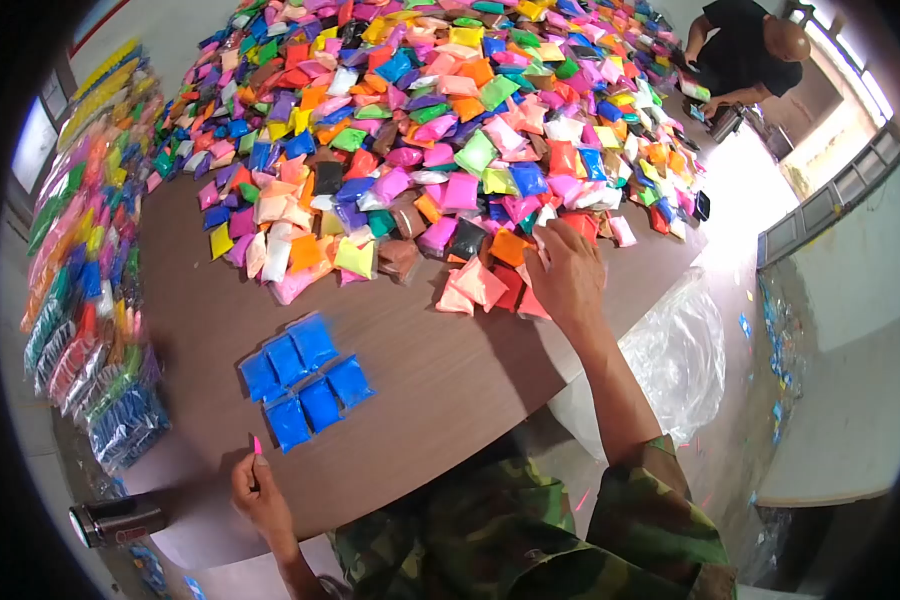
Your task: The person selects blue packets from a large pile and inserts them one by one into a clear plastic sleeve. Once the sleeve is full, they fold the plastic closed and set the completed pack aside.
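My left hand is closed at the table's near left edge, with a small pink pointed piece sticking up from its fingertips. Beyond it, several flat blue packets lie side by side in two rows. My right hand reaches to the front edge of a large heap of colourful packets, its fingers curled down among them. What those fingertips pinch, if anything, is hidden. Pale pink packets, a red packet and an orange packet lie just left of that hand.
Clear bags of coloured packets are stacked along the left side. A dark can lies at the lower left. Crumpled clear plastic hangs by the table's right edge. Another person in black works at the far right.
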The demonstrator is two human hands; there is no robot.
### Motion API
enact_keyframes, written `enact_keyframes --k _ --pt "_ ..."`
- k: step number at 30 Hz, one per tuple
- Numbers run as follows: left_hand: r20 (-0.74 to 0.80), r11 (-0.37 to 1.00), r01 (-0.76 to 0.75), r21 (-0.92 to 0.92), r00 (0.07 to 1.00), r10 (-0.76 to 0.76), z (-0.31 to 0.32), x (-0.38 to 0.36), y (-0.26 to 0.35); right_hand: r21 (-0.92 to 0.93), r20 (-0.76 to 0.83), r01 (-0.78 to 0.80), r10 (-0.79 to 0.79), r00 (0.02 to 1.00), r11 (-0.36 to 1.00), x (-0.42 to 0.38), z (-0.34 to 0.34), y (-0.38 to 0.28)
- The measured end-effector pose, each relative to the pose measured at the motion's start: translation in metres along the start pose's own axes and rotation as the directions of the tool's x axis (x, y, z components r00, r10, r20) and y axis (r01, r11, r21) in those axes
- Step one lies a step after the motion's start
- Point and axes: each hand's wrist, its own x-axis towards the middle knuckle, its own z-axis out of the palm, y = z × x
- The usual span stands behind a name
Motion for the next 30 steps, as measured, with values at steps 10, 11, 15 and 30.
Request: enact_keyframes --k 10,11,15,30 --pt "-0.039 0.97 -0.096 0.226 0.993 0.107 0.008 0.001 0.003 0.132 0.039 -0.197 0.194 0.98 0.971 0.059 0.029 0.012" --pt "-0.059 0.964 -0.143 0.224 0.985 0.16 0.009 0.002 0.004 0.119 0.041 -0.196 0.192 0.981 0.973 0.064 0.032 0.012" --pt "-0.015 0.992 -0.06 0.114 0.998 0.062 0.01 0.006 -0.014 0.164 0.026 -0.212 0.211 0.977 0.963 0.088 0.052 0.009" --pt "-0.039 0.976 -0.133 0.171 0.989 0.142 0.009 0.005 -0.006 0.531 -0.25 -0.059 0.223 0.942 0.845 0.227 0.086 -0.095"
